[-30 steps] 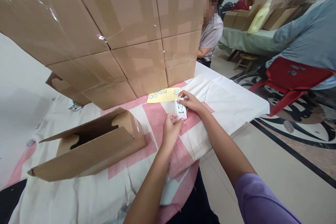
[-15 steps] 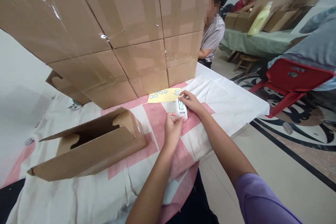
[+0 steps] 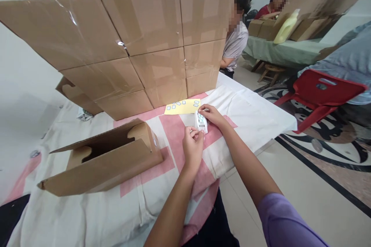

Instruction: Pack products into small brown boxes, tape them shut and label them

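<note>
A small white packet [image 3: 200, 121] with a green-and-white print rests on the pink-and-white cloth [image 3: 255, 112]. My right hand [image 3: 212, 114] grips its far end with curled fingers. My left hand [image 3: 192, 147] pinches its near end between thumb and fingertips. Just behind them lies a yellow sheet [image 3: 182, 106] carrying several small white stickers.
An open cardboard box [image 3: 101, 158] lies on its side to the left. A wall of taped cardboard boxes [image 3: 139, 46] stands behind the sheet. A person in a grey shirt [image 3: 234, 42] sits beyond it. A red plastic chair [image 3: 319, 92] stands on the floor at right.
The view has shifted slightly. My left hand has closed in on the near end of the packet; my right hand stays on it.
</note>
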`<state>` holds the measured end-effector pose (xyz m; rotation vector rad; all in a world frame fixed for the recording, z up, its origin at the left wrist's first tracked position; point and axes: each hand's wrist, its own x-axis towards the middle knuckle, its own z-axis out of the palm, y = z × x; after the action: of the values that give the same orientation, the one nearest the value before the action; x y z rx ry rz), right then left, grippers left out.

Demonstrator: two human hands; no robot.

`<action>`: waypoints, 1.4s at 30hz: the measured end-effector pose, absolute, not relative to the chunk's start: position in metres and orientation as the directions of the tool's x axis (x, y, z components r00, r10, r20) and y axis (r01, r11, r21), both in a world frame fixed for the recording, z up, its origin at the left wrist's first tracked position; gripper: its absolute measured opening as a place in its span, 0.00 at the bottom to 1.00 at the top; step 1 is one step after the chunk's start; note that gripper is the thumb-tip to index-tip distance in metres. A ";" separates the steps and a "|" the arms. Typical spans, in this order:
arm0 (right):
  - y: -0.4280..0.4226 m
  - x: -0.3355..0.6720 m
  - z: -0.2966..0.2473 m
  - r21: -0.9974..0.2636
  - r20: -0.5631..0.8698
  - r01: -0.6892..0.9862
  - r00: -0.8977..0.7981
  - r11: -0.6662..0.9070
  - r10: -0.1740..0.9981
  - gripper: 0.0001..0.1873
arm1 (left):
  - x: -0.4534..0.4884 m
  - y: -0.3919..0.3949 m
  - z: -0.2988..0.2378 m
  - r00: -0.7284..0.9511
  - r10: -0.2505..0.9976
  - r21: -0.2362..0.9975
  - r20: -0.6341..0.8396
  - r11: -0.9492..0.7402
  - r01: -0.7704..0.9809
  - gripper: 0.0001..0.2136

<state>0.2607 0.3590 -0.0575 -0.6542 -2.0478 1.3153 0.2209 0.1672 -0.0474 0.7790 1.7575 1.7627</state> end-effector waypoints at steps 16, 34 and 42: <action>0.365 0.254 -0.072 -0.937 0.237 0.057 -0.622 0.344 0.747 0.16 | 0.204 0.171 -0.075 -0.639 0.769 0.992 0.031 0.055 0.115 0.10; 0.186 0.326 0.019 -0.881 0.424 -0.145 -0.663 0.450 0.617 0.16 | 0.194 0.048 0.009 -0.636 0.702 0.944 0.320 -0.183 0.273 0.12; 0.078 0.291 0.062 -0.712 0.440 -0.100 -0.835 0.695 0.331 0.08 | 0.165 -0.047 -0.007 -0.642 0.663 0.897 0.385 -0.104 0.430 0.14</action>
<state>0.2907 0.0778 0.0625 -0.1762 -2.3515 1.0326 0.1648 -0.0468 -0.0066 1.2236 1.9658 1.8327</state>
